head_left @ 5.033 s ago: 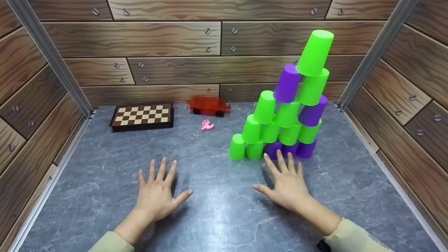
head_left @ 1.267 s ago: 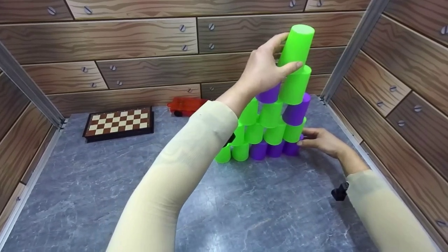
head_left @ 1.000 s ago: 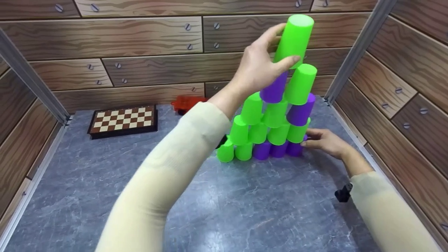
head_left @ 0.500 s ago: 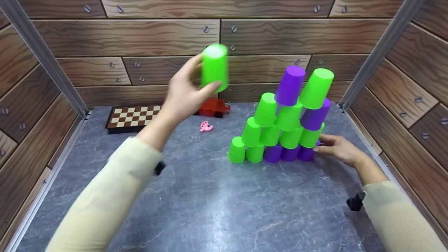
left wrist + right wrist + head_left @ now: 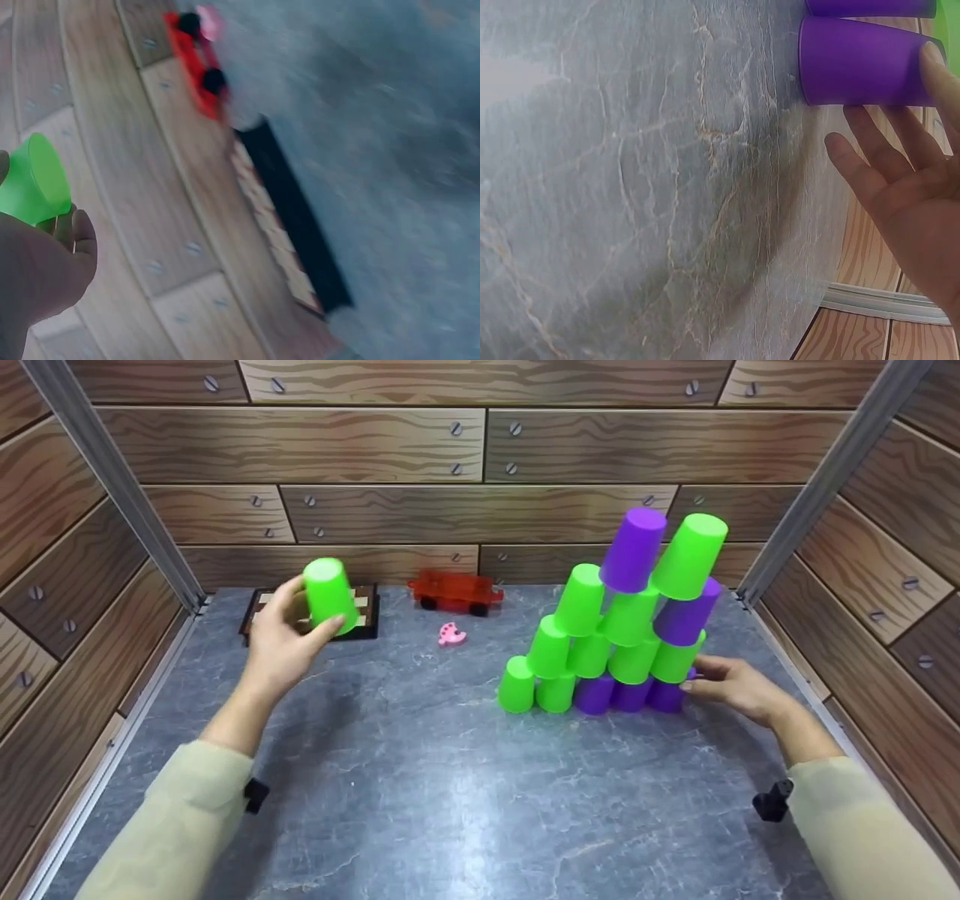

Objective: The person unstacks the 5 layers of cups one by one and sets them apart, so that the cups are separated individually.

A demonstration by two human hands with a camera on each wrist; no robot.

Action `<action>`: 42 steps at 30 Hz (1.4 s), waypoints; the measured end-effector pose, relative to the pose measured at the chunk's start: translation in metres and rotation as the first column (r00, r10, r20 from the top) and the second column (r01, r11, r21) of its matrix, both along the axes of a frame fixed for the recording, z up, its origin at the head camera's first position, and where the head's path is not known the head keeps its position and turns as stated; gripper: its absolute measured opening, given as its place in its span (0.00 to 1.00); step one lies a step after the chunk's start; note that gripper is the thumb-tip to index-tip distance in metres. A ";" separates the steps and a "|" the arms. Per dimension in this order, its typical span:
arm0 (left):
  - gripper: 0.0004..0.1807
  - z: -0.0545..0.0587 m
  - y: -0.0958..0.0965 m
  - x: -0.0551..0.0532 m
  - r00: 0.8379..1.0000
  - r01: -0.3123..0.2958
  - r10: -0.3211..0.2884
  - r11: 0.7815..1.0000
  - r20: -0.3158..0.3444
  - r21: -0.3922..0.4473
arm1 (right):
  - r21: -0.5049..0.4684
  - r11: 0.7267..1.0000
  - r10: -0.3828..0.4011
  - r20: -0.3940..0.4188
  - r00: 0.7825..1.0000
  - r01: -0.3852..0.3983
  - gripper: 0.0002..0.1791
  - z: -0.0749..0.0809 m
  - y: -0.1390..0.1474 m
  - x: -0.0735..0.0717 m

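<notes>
Here, left grip (image 5: 277, 649) clasps green cup (image 5: 328, 594) aloft; right grip (image 5: 741, 690) pinches rightmost bottom-row purple cup (image 5: 664, 697).

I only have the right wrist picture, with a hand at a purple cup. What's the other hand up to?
Observer: The left hand is holding a green cup, well away from the others.

Visitor: Is my purple cup part of something bigger?

Observer: Yes, the head view shows it at the right end of the bottom row of a four-row cup stack.

Visitor: Anything around that isn't a cup?

Observer: A red toy wagon stands at the back, behind a small pink toy.
</notes>
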State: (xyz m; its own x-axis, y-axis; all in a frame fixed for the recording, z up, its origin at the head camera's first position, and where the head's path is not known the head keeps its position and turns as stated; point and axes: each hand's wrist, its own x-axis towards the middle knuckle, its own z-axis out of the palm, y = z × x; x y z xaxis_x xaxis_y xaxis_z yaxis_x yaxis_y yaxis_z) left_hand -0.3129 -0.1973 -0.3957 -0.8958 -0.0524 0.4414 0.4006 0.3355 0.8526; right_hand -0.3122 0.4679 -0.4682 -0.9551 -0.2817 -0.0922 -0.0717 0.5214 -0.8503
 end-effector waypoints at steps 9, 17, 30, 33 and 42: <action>0.39 -0.048 -0.040 -0.002 0.984 -0.091 0.092 0.996 0.153 -0.013 | 0.037 0.999 -0.009 0.001 1.000 0.009 0.38 -0.003 0.006 0.003; 0.41 -0.083 -0.068 -0.006 0.948 -0.143 0.142 0.990 0.284 -0.016 | 0.009 1.000 -0.002 0.007 1.000 0.002 0.38 -0.003 0.003 0.001; 0.42 -0.112 -0.086 -0.013 0.891 -0.167 0.179 0.984 0.416 -0.068 | 0.010 1.000 -0.009 -0.011 1.000 0.009 0.36 -0.002 0.002 0.000; 0.42 -0.118 -0.085 -0.014 0.885 -0.170 0.179 0.984 0.430 -0.058 | 0.018 1.000 -0.009 -0.022 1.000 0.009 0.36 -0.002 0.002 0.000; 0.42 -0.125 -0.084 -0.015 0.882 -0.179 0.158 0.984 0.444 0.004 | 0.007 1.000 -0.013 -0.015 1.000 0.013 0.36 -0.001 0.000 0.002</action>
